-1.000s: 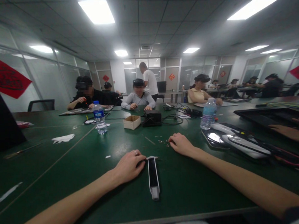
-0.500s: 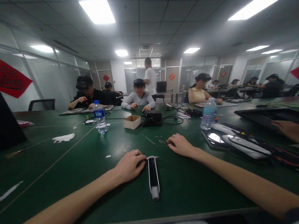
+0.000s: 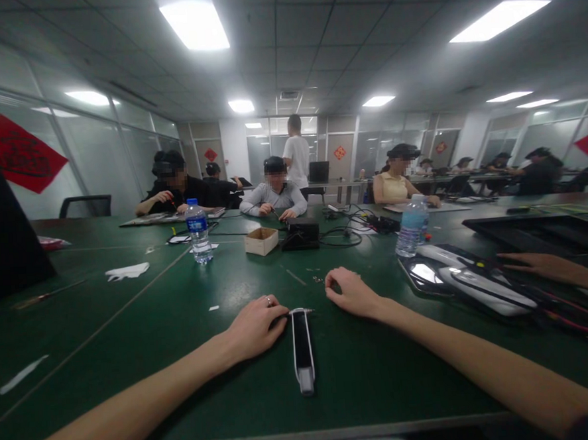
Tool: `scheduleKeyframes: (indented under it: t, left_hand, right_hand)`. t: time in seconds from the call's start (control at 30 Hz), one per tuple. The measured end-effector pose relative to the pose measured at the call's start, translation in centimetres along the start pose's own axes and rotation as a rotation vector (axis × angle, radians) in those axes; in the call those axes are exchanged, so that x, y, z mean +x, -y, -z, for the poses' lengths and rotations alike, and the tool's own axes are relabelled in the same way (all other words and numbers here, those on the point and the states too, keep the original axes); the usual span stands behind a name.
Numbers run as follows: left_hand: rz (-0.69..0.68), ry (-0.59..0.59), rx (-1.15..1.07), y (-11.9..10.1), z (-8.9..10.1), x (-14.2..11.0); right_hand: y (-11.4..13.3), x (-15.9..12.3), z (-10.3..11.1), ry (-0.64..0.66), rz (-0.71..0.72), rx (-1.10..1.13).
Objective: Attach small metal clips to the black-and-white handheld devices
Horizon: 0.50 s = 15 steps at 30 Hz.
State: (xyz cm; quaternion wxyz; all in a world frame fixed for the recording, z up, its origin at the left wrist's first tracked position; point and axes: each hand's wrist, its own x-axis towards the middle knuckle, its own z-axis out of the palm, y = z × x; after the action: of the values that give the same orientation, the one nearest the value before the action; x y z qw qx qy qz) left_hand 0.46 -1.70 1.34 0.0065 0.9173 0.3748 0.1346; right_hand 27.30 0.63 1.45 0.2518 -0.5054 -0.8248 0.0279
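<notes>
On the green table in front of me lies a long narrow frame, white-rimmed with a dark inside and a grey block at its near end. A thin metal rod crosses its far end and sticks out on the right. My left hand rests on the table, its fingertips closed on the rod's left end. My right hand is curled in a pinch a little above the table, to the right of the rod. What its fingertips hold, if anything, is too small to make out. Small metal pieces lie just beyond it.
A carton box and a black device stand ahead. Water bottles stand left and right. White-and-black gear lies at right, with another person's hand beside it. A white glove is at left.
My right hand has drawn slightly towards me and left, away from the small metal pieces, its fingers now pinched. My left hand stays put. The other person's hand at right has reached further left.
</notes>
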Motion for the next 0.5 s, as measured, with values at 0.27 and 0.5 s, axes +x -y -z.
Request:
scheduleKeyframes:
  t: [0.27,0.5]
  left_hand:
    - [-0.005,-0.004,0.009,-0.5,0.1,0.3]
    - [-0.004,0.006,0.015,-0.6,0.2,0.3]
  right_hand:
    - [3.7,-1.7,-0.1,0.068,0.139,0.234]
    - [3.2,-1.7,0.2,0.081,0.114,0.236]
